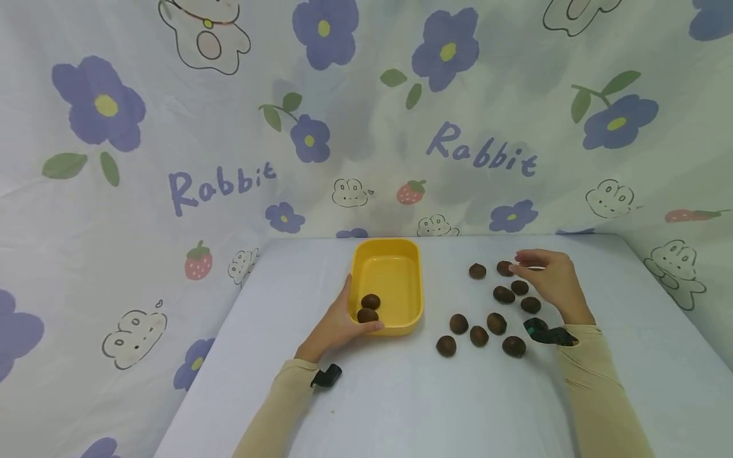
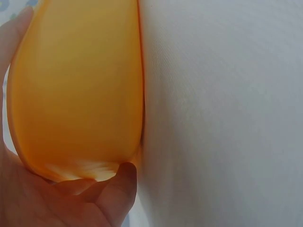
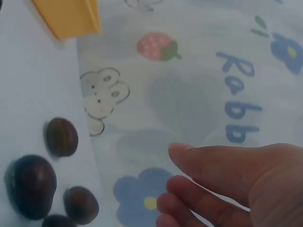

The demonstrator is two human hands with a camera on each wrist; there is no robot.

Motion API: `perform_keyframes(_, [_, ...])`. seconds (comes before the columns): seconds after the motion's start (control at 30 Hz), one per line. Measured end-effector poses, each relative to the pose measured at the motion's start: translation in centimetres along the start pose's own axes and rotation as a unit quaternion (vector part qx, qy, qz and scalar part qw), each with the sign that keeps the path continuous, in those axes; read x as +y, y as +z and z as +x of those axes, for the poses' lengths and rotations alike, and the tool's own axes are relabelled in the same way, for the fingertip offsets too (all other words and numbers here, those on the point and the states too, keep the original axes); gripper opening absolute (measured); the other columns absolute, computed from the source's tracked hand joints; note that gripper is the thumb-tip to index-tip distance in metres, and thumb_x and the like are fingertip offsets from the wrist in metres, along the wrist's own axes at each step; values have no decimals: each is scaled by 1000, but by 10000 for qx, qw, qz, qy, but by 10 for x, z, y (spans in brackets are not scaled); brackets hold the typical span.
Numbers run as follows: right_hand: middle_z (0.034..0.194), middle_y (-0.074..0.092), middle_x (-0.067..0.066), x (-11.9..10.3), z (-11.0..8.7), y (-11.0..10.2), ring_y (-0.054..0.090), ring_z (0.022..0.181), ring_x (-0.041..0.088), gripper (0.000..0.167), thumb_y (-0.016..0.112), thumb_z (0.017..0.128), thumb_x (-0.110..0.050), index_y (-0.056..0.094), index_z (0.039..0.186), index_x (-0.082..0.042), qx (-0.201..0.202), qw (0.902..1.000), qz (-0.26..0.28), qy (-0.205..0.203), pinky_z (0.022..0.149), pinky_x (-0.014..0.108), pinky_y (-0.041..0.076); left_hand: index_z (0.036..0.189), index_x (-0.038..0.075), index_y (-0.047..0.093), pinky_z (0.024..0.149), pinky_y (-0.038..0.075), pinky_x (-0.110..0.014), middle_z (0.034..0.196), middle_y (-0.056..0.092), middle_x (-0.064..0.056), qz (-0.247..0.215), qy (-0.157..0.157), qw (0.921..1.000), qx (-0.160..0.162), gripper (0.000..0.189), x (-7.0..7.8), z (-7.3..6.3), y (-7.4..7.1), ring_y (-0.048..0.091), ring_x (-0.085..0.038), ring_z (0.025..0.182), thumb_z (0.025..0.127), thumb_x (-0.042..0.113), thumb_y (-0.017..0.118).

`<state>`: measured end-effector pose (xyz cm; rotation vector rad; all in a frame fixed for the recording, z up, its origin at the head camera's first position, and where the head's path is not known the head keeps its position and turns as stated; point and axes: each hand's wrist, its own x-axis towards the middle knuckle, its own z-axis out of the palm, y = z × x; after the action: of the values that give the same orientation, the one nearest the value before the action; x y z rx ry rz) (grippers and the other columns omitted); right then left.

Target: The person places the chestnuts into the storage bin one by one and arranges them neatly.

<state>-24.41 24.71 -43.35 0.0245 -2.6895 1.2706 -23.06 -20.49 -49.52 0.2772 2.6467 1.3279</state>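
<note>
A yellow rectangular tray stands on the table with two brown chestnuts in its near left part. My left hand grips its near left corner, fingers along the left side and thumb at the near end. In the left wrist view the tray wall fills much of the hand. My right hand hovers by the far chestnuts, its fingertips close to one chestnut. The right wrist view shows thumb and fingers apart from the chestnuts, loosely bent and holding nothing.
Several more chestnuts lie scattered on the white table to the right of the tray. Behind the table hangs a white curtain printed with flowers and rabbits. Dark wrist cameras sit on both wrists.
</note>
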Motion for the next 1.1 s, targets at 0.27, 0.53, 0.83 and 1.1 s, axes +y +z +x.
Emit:
perform_keyframes(0.27, [129, 69, 28, 20, 0, -4, 64, 119, 46, 46, 71, 99, -27, 65, 133, 4, -30, 9996, -130, 241, 92, 50, 53, 168, 21, -7, 130, 21, -57, 176, 7, -5, -43, -83, 9999, 39, 140, 1, 0, 0, 18, -29, 162, 73, 53, 91])
perform_keyframes(0.53, [130, 67, 32, 43, 2, 3, 61, 120, 48, 48, 74, 96, -25, 65, 131, 6, -131, 9984, -178, 516, 96, 59, 52, 168, 21, -7, 130, 21, -58, 176, 7, -4, -103, -63, 9999, 15, 140, 2, -1, 0, 18, -29, 162, 73, 53, 91])
perform_keyframes(0.83, [132, 65, 34, 57, 3, 9, 60, 121, 50, 53, 74, 96, -29, 63, 132, 9, -431, 9956, -228, 805, 92, 57, 55, 168, 21, -7, 130, 21, -57, 176, 7, -2, -164, -19, 9999, 20, 141, -2, -2, 1, 19, -27, 162, 72, 53, 91])
perform_keyframes(1.1, [126, 68, 33, 63, 5, 13, 65, 115, 48, 58, 79, 92, -31, 64, 130, 10, -540, 9950, -326, 773, 86, 49, 59, 167, 20, -8, 130, 20, -58, 177, 7, -4, -194, 50, 9998, -14, 140, 0, -1, 0, 18, -29, 162, 73, 52, 91])
